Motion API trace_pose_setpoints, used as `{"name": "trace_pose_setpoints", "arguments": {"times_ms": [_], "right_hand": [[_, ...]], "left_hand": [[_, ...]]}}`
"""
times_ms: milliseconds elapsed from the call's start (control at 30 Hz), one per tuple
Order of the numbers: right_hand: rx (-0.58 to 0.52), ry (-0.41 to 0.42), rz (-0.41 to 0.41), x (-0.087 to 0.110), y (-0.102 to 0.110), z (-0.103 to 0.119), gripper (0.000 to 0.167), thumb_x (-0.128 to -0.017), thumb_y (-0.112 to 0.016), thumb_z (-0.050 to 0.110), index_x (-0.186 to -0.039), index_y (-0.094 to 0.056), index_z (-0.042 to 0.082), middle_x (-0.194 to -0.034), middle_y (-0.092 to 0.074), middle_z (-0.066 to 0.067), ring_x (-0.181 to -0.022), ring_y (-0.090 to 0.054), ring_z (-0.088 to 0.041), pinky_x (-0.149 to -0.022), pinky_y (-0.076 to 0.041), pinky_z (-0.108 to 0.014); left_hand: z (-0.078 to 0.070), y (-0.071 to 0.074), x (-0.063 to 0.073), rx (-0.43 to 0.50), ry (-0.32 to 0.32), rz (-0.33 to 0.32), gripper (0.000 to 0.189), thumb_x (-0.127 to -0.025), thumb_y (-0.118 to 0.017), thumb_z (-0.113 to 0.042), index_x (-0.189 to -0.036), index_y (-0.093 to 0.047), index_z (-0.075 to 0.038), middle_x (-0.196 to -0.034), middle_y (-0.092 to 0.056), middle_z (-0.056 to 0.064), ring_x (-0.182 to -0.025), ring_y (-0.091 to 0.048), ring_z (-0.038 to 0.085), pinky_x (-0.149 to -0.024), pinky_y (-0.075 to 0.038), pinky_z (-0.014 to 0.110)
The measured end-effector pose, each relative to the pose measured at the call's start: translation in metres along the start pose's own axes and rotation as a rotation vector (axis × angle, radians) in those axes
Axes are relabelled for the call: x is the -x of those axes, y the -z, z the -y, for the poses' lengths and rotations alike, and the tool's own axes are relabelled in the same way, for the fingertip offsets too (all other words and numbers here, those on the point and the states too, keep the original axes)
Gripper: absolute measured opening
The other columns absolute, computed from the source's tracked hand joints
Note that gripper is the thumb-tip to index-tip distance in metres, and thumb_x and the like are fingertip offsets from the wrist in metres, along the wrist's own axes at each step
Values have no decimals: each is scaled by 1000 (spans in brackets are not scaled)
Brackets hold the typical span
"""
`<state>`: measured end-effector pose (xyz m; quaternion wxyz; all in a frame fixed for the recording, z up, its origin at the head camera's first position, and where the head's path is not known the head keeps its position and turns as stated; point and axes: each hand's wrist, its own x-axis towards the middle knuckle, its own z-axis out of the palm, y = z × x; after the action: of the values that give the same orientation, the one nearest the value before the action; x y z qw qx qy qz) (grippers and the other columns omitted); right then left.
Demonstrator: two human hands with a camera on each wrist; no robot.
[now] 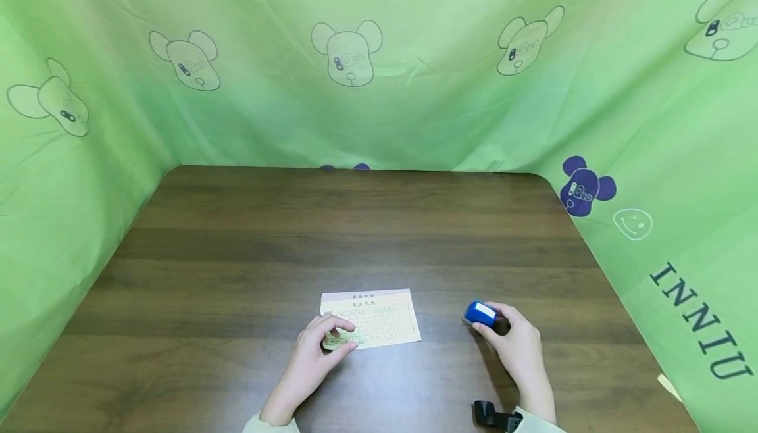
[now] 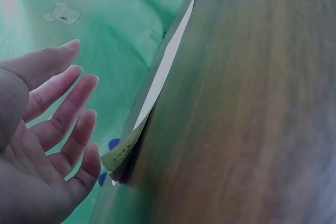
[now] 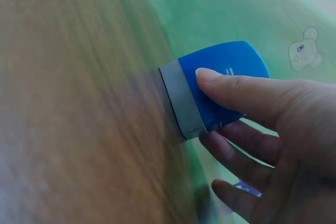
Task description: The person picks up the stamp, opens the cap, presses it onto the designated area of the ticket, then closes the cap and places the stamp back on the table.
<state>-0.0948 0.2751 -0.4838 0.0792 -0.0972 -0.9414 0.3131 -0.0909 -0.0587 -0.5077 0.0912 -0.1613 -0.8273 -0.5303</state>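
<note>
A printed form pad (image 1: 385,318) of pale yellow sheets lies flat on the wooden table in front of me. Over its lower left corner hovers my left hand (image 1: 316,351), fingers loosely bent, thumb and forefinger apart, nothing between them. In the left wrist view the near end of the form (image 2: 119,153) curls up beside that hand (image 2: 52,119). To the right of the form, my right hand (image 1: 518,344) pinches a blue stamp (image 1: 481,313) with a grey base between thumb and fingers. The right wrist view shows the stamp (image 3: 226,61) with its base close to the tabletop.
The brown wooden table (image 1: 355,235) reaches back to a green curtain (image 1: 414,117) with printed bear heads, which also closes off both sides. A black camera mount (image 1: 494,416) sits at my right wrist. A small pale piece (image 1: 669,387) shows at the table's right edge.
</note>
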Motion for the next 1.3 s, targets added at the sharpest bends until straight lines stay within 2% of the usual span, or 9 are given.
{"name": "trace_pose_setpoints", "arguments": {"times_ms": [167,333,600,867,1000,1133,1200,1233,1300], "right_hand": [[-13,2,7,0,0,-1,49,-80,-78,19,-124,-60,6,-117,-66,-24,-111,-60,-45,-92,-43,-58],[0,69,-3,2,2,0,52,-79,-79,15,-125,-59,3,-122,-62,-25,-115,-57,-46,-93,-42,-60],[1,154,-22,4,9,7,56,-78,-79,13,-127,-56,-1,-125,-60,-23,-119,-53,-45,-95,-41,-60],[-18,247,-82,6,13,17,55,-76,-80,10,-126,-58,3,-123,-62,-19,-118,-55,-41,-93,-42,-55],[-24,296,-109,8,14,24,56,-74,-82,10,-125,-61,8,-121,-65,-12,-115,-57,-32,-94,-43,-36],[-50,349,-130,10,12,30,54,-71,-83,8,-122,-64,12,-116,-68,-7,-112,-55,1,-91,-35,-9],[-67,366,-131,10,11,32,54,-70,-84,7,-120,-65,12,-115,-69,-7,-111,-48,14,-90,-30,-1],[-70,371,-129,11,10,33,53,-70,-84,6,-120,-65,11,-115,-70,-6,-111,-47,16,-90,-29,1],[-67,378,-122,11,8,36,54,-69,-84,6,-120,-66,11,-115,-70,-6,-112,-53,9,-90,-28,3]], "left_hand": [[0,2,1,-6,0,-13,25,-72,-81,-10,-95,-70,-14,-87,-68,-2,-77,-52,9,-66,-41,23],[0,2,2,-15,-3,-15,25,-73,-81,-9,-94,-69,-15,-85,-66,-2,-76,-52,10,-65,-41,23],[-2,2,1,-13,38,-6,24,-74,-80,-8,-94,-70,-15,-82,-64,-3,-75,-51,9,-67,-41,24],[-5,3,0,-1,60,12,23,-75,-79,-7,-95,-70,-14,-88,-67,-4,-81,-56,10,-72,-44,25],[-5,2,0,8,68,11,26,-75,-79,-7,-97,-70,-17,-92,-69,-4,-85,-60,13,-76,-46,26],[-4,2,0,-1,59,2,29,-75,-79,-7,-100,-70,-18,-95,-70,-2,-87,-61,16,-78,-46,28],[-4,1,0,-8,49,-3,30,-74,-79,-7,-101,-70,-18,-96,-70,-3,-89,-62,16,-79,-47,29],[-3,1,1,-12,42,-5,31,-74,-79,-7,-102,-70,-17,-97,-70,-3,-90,-62,16,-79,-47,30],[-3,1,1,-18,29,-9,32,-74,-80,-7,-103,-70,-17,-100,-70,-4,-91,-62,16,-80,-48,31]]}}
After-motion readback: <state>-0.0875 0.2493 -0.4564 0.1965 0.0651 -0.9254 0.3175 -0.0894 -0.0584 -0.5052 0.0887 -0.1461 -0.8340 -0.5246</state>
